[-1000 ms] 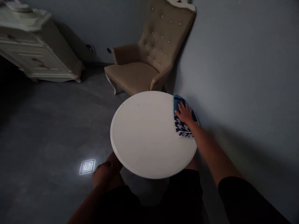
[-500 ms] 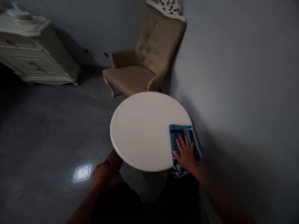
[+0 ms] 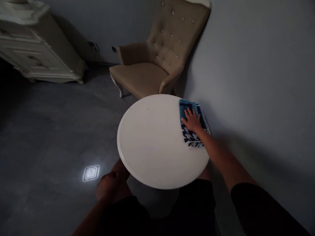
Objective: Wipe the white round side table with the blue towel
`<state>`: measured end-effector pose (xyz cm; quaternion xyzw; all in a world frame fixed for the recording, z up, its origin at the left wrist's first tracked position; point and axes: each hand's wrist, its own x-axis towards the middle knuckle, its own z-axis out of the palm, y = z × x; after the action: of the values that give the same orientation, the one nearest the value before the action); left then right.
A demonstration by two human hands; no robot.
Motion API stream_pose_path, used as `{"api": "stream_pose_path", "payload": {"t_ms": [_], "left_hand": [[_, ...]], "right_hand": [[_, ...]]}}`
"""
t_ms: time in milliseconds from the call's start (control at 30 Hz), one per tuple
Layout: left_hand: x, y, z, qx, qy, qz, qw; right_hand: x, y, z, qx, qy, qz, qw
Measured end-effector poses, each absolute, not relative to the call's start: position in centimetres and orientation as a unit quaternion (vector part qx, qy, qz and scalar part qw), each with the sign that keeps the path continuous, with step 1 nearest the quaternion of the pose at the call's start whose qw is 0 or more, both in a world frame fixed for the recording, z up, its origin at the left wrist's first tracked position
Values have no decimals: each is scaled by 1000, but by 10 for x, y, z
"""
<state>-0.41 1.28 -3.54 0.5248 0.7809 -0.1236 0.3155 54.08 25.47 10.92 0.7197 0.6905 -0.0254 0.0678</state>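
Note:
My right hand lies flat with fingers spread, pressing on a folded blue towel. The towel, patterned in navy and white with a teal part, rests at the right side of a round white table and reaches its right rim. Part of it is hidden under my palm and forearm. My left hand is curled into a fist beside my left knee, left of and below the table edge. Nothing shows in it, and the light there is dim.
Behind the table stands a brown tufted armchair with pale legs. A cream cabinet is at the far left. The grey wall runs close along the right side. A bright square patch of light falls on the floor.
My right hand and the towel have slid away from me, toward the far right rim of the table. My left hand stays by the knee. The view has tipped slightly downward.

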Motion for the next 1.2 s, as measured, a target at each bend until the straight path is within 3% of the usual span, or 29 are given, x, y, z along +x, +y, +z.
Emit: {"api": "stream_pose_path", "payload": {"t_ms": [200,400,567,933,1067,1200], "left_hand": [[-3,17,-32,504,788,-127,330],[0,19,-32,508,796,-118,308],[6,22,-28,516,791,-117,308],[14,4,-10,527,788,-93,303],[10,2,-9,539,781,-76,306],[4,5,-17,544,777,-75,307]], "right_hand": [[537,357,112,731,679,-48,55],[539,363,105,727,684,-45,29],[531,293,106,720,691,-40,46],[485,7,97,705,706,-39,53],[467,-26,94,714,696,-42,56],[466,3,96,712,698,-40,68]]}}
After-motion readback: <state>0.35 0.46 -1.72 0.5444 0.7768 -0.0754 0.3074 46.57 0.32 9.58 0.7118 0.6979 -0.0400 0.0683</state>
